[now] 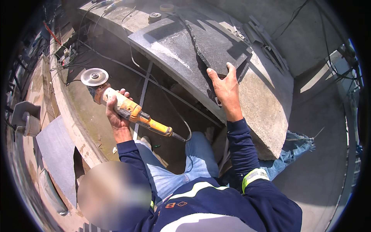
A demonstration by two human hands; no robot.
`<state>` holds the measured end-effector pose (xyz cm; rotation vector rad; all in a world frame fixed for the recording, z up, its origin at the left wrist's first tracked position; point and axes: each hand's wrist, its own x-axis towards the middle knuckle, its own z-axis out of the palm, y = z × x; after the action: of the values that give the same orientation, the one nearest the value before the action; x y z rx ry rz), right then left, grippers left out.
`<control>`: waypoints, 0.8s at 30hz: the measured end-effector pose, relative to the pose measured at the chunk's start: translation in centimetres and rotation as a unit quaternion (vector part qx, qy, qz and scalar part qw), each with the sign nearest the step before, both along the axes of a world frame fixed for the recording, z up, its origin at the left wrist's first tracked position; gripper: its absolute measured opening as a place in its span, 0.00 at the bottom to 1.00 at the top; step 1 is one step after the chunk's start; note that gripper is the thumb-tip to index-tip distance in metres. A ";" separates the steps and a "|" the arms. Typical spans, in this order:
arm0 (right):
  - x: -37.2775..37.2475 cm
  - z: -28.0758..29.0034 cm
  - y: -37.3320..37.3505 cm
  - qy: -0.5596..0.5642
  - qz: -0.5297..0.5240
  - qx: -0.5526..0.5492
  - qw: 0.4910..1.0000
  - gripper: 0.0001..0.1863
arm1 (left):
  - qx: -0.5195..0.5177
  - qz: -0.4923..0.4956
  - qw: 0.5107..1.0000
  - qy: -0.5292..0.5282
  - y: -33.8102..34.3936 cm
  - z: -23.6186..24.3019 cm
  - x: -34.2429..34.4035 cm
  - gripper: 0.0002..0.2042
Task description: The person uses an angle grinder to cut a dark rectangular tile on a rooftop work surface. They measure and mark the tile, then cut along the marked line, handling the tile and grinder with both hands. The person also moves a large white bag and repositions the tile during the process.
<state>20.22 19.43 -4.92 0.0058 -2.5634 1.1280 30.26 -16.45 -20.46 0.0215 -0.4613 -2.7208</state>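
My left hand (pixel 117 119) is closed around the yellow body of an angle grinder (pixel 133 109), held in the air over the gap between bench and wall. The grinder's round cutting disc (pixel 94 77) points up and away to the left; whether it spins I cannot tell. My right hand (pixel 227 92) grips the near edge of a dark stone slab (pixel 216 40), its thumb and one finger on top, the other fingers hidden. That slab has a rough, broken left edge. It lies against a grey slab (pixel 164 60) streaked with white dust.
Beneath the slabs is a rough stone block (pixel 266 104). Tape rolls (pixel 154 16) and thin offcuts (pixel 270 50) lie at the back. A power cord (pixel 170 102) loops from the grinder past the bench. At left are a low wall (pixel 73 120), a grey panel (pixel 60 154) and a bucket (pixel 32 124).
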 end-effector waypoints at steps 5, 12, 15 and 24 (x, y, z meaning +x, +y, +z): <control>0.2 -0.1 -0.2 0.010 0.024 0.049 0.998 0.50 | 0.000 -0.007 1.000 -0.016 -0.3 -0.5 0.3 0.19; 3.9 5.4 1.8 -0.008 0.212 -0.042 0.976 0.23 | 0.009 -0.021 1.000 -0.006 0.9 0.0 -1.2 0.20; 8.3 0.5 -3.9 -0.128 0.396 0.002 0.909 0.37 | -0.012 -0.014 0.999 -0.040 1.5 0.7 -2.1 0.20; 4.4 -9.6 -12.0 -0.059 0.380 0.223 0.896 0.50 | -0.020 -0.034 0.998 -0.054 3.7 1.3 -8.1 0.19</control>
<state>24.58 7.40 -14.48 1.1681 -2.9443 0.7105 22.16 -12.79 -19.17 0.1457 -0.5582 -2.7865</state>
